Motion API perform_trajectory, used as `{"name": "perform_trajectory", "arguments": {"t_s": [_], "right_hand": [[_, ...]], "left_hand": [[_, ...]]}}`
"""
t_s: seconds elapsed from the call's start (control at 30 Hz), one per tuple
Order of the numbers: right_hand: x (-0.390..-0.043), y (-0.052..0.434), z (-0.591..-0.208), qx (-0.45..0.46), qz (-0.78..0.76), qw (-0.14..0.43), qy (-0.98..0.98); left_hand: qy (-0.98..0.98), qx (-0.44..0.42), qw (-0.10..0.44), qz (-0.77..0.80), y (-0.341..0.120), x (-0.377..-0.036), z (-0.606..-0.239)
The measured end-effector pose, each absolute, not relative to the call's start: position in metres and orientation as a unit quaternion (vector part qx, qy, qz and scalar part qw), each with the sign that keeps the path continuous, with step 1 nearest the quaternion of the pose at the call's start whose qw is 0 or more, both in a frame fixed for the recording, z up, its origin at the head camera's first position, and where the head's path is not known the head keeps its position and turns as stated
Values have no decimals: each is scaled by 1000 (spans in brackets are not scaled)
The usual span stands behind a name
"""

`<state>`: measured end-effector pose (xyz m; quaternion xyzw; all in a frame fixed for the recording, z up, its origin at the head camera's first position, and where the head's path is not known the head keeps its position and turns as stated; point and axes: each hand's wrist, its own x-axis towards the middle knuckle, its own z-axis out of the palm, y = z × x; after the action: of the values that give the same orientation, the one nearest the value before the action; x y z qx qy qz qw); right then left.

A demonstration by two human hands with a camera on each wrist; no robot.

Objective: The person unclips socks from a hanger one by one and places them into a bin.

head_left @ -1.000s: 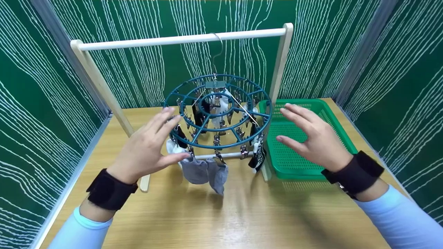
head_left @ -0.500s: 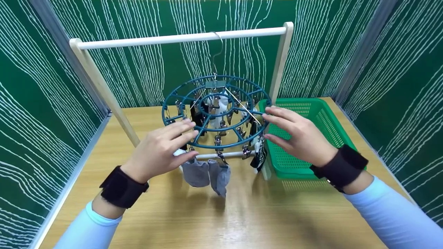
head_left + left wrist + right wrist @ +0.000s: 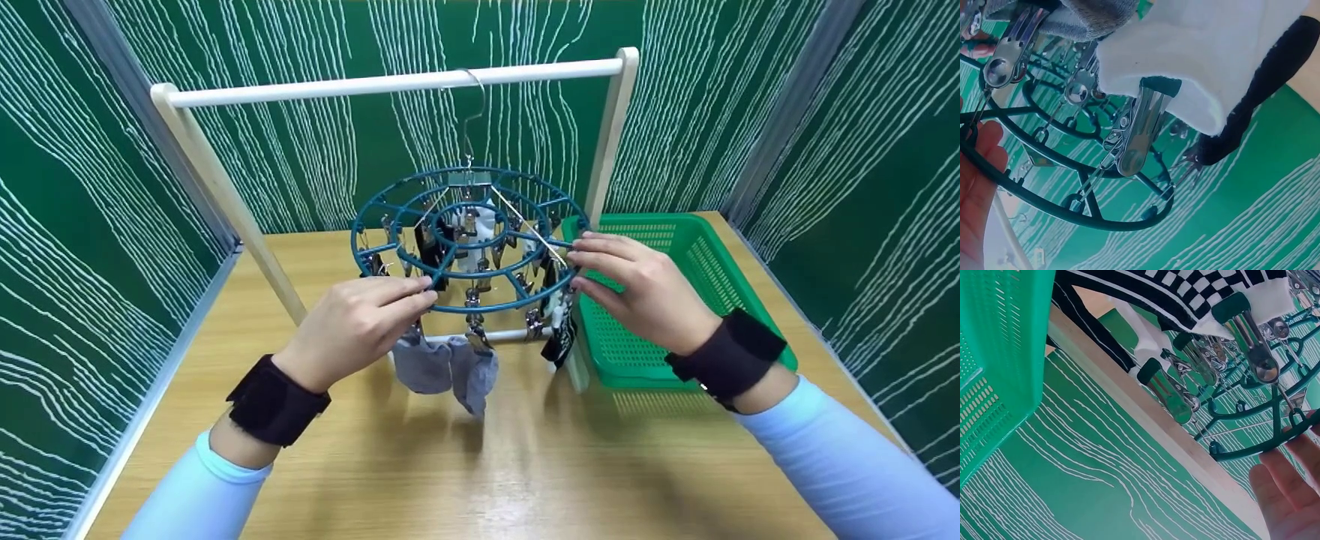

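Round teal clip hanger (image 3: 470,238), hooked on the wooden rail (image 3: 390,85) above the table (image 3: 480,450); metal clips carry grey socks (image 3: 446,371), one white, one checkered. Left hand (image 3: 356,326) pinches the near-left rim; right hand (image 3: 637,289) pinches the right rim beside the green basket (image 3: 675,300). A second ago both hands hovered open, clear of the rim.

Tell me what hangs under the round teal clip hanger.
Under the round clip hanger, metal clips hold grey socks, a white sock and black-and-white ones. The left hand and right hand hide some clips at the rim.
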<state>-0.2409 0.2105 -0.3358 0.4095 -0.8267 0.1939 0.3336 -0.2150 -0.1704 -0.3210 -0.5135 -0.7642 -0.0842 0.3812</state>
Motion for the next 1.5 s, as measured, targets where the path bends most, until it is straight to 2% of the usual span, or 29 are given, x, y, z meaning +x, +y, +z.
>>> {"name": "perform_trajectory", "arguments": {"t_s": [0.2,0.43,1.03,1.5], "right_hand": [[-231,206,-331,406,214,368,-809],[-218,193,-325,456,213,393,-769],[-227,176,-328,491,150,400,-759],[-230,176,-328,475,154,407,-765]], "left_hand": [[-757,-518,389,-89,-166,-214,-317],[-753,-513,402,-91,-162,-212,-313],[-768,-473,418,-110,-152,-211,-322],[-747,-421,475,-197,-127,-194,-327]]}}
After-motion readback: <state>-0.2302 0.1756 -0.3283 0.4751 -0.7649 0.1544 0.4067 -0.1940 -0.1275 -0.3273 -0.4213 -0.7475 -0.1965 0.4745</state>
